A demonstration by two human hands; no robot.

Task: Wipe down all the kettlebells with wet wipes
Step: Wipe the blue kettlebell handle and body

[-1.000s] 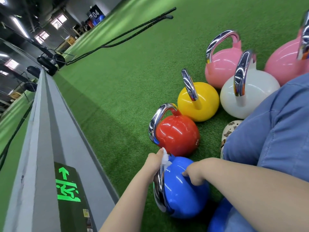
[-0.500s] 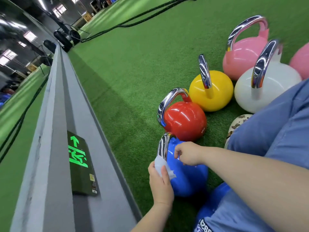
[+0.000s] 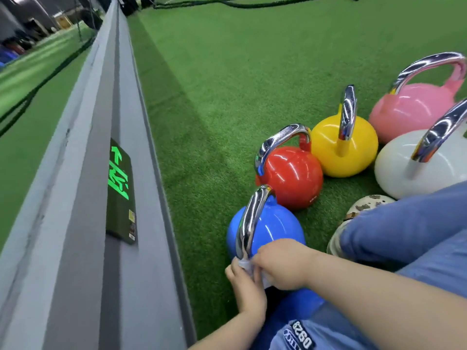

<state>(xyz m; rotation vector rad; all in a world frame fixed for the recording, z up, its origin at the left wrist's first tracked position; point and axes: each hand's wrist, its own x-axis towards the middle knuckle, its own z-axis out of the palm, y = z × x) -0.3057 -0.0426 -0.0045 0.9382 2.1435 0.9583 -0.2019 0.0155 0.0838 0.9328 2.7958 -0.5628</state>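
A blue kettlebell (image 3: 271,227) with a chrome handle stands on the green turf (image 3: 227,84) closest to me. At the near foot of its handle my left hand (image 3: 247,286) holds a white wet wipe (image 3: 244,263) against the metal. My right hand (image 3: 280,265) lies over the same spot with fingers curled on the wipe. Most of the wipe is hidden between the hands. Behind stand a red kettlebell (image 3: 293,178), a yellow one (image 3: 346,150), a pink one (image 3: 409,112) and a white one (image 3: 414,170).
A long grey ledge (image 3: 75,198) runs along the left, carrying a green exit sign (image 3: 120,190). My knee in blue trousers (image 3: 404,231) and a patterned shoe (image 3: 366,203) are at the right, beside the white kettlebell. Black ropes (image 3: 252,3) lie far back on the turf.
The wipe has gone from the top of the blue kettlebell's handle down to its near foot with my left hand. My right hand has come off the ball and joined it.
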